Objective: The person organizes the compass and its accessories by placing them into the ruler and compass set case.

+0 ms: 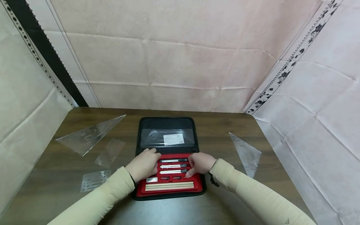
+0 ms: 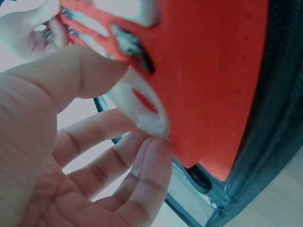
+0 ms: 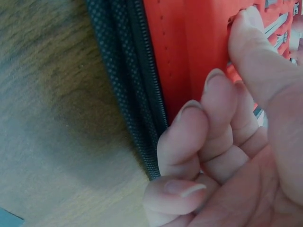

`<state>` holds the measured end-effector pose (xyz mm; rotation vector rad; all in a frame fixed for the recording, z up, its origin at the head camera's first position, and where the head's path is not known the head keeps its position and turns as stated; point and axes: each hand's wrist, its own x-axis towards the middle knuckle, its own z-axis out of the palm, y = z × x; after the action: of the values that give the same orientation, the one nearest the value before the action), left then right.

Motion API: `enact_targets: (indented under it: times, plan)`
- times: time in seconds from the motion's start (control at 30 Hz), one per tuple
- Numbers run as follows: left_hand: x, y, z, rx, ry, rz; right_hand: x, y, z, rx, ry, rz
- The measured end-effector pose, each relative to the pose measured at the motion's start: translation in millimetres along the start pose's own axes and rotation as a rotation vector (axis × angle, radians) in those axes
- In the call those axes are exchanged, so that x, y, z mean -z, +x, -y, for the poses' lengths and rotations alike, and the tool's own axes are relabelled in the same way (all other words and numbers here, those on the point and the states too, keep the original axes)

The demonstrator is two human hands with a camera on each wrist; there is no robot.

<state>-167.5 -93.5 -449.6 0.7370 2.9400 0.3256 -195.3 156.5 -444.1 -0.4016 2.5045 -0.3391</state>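
Note:
An unfolded black zip case (image 1: 166,122) lies on the table, with a red tray (image 1: 168,192) in its near half. In the tray are metal compasses (image 1: 172,166), pale pencils (image 1: 169,186) and a white block (image 1: 152,179) like an eraser. My left hand (image 1: 144,165) is over the tray's left side; the left wrist view shows its thumb and fingertips pinching a whitish ring (image 2: 158,122). On the tray's right side rests my right hand (image 1: 200,162). Its thumb (image 3: 251,35) dips into a slot, fingers bent; what lies under the thumb is hidden.
A large clear set square (image 1: 90,136), a faint clear template (image 1: 110,152) and a stencil (image 1: 94,180) lie left of the case. Another set square (image 1: 247,153) lies to the right. Pale cloth (image 1: 168,68) hangs behind the table (image 1: 219,125).

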Motion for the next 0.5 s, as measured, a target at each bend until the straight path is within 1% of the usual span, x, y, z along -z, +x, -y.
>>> enact_targets:
  times: [0.23,0.5]
  plan:
    - [-4.3,-1.5,-4.1,0.028,0.015,-0.017,-1.8,-0.4,1.0,0.015,-0.006,0.0]
    - [-5.2,0.8,-9.7,0.008,0.053,-0.041,-1.0,1.3,-2.8,0.006,-0.013,0.002]
